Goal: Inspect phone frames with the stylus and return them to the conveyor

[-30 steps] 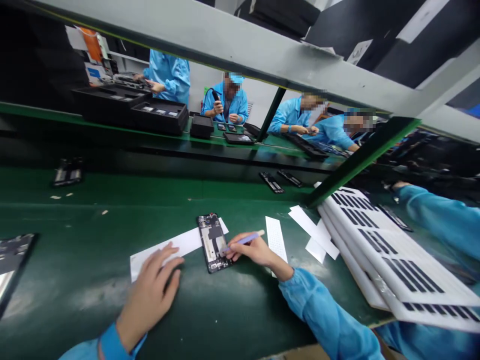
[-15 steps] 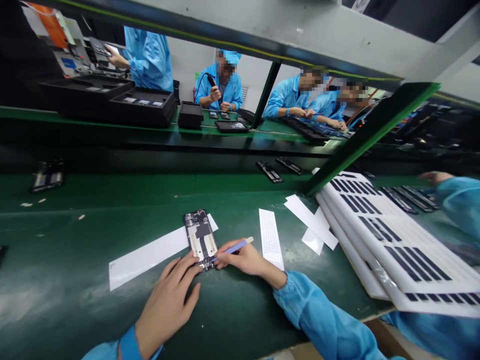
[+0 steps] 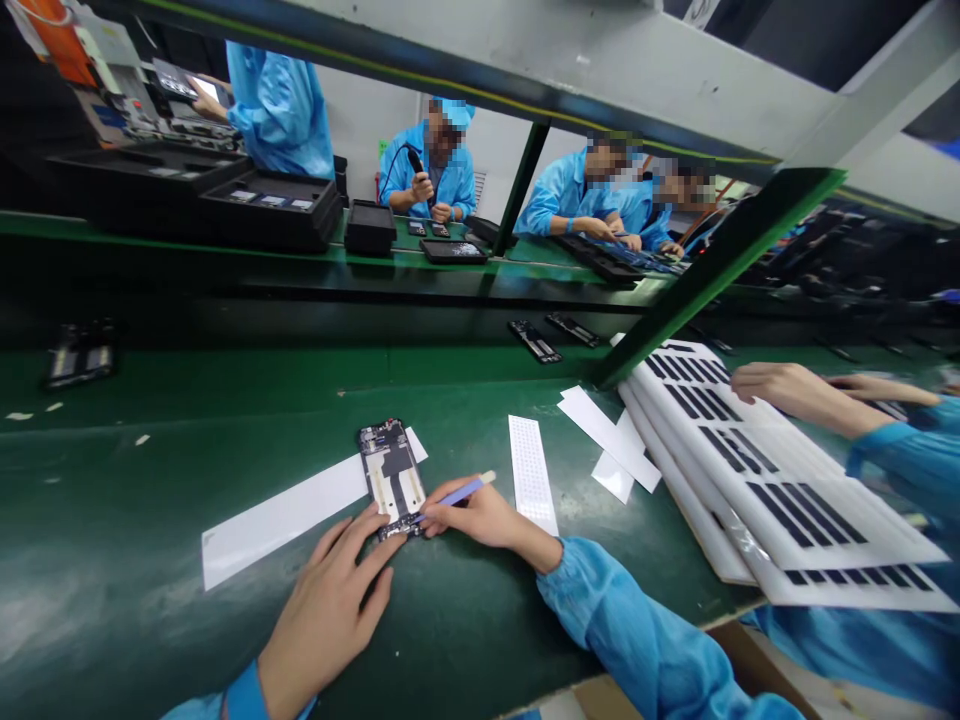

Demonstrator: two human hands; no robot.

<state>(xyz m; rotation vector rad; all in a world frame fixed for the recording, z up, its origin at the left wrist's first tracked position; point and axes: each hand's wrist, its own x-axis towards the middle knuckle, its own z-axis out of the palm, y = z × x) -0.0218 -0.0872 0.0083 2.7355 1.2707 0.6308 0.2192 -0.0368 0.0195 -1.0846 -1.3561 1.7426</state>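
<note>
An opened phone lies on the green bench, its inner parts facing up, partly over a long white strip. The fingers of my left hand are spread, with the tips resting on the phone's lower left edge. My right hand pinches a purple pry stick, its pale end pointing up and right. The stick's other end touches or nearly touches the phone's lower right part; exact contact cannot be made out. To the right of that hand lies a white sheet of small round stickers.
White papers lie right of the sticker sheet. Stacked white foam boards with black strips stand at the right, where a co-worker's hand reaches over. More opened phones lie at the back. A green post slants up beside the boards.
The co-worker's hand at the right has come leftward over the foam boards. The view has shifted slightly; my hands, the pry stick and the phone keep nearly the same arrangement.
</note>
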